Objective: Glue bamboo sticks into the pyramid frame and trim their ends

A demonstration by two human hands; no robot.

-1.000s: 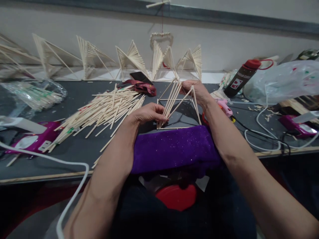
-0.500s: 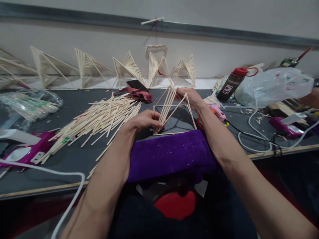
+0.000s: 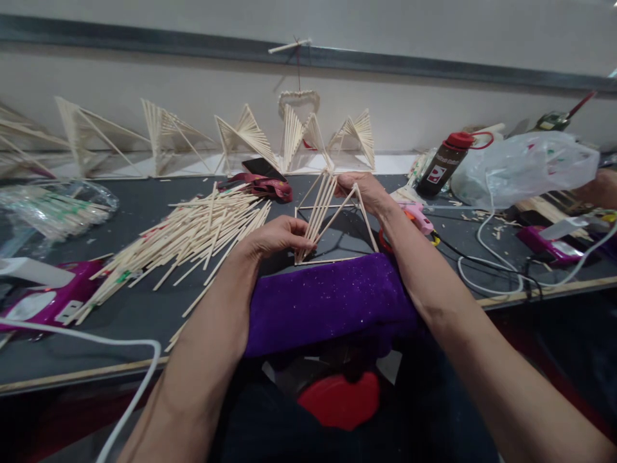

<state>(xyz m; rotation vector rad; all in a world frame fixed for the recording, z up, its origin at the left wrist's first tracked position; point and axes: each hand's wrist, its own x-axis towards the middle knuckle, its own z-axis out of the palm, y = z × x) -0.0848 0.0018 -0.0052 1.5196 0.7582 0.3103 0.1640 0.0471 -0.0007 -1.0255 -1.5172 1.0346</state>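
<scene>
A small frame of thin wooden sticks (image 3: 322, 209) stands on the dark table in front of me, with several slanting sticks side by side on its left. My left hand (image 3: 292, 235) pinches the lower end of these slanting sticks near the frame's front left corner. Behind the frame, my right hand (image 3: 359, 186) has its fingers closed at the upper end of the same sticks; its fingertips are partly hidden. A purple cloth (image 3: 328, 302) lies along the table edge, between my forearms.
Loose sticks (image 3: 193, 235) are heaped at left. Finished stick models (image 3: 248, 135) line the wall. A pink glue gun (image 3: 418, 218), a bottle (image 3: 441, 167), a plastic bag (image 3: 525, 167) and white cables (image 3: 482, 283) are at right. Purple devices (image 3: 58, 292) sit at both sides.
The view has shifted slightly, so the scene sits a little lower and further left. Both hands keep their places on the stick frame.
</scene>
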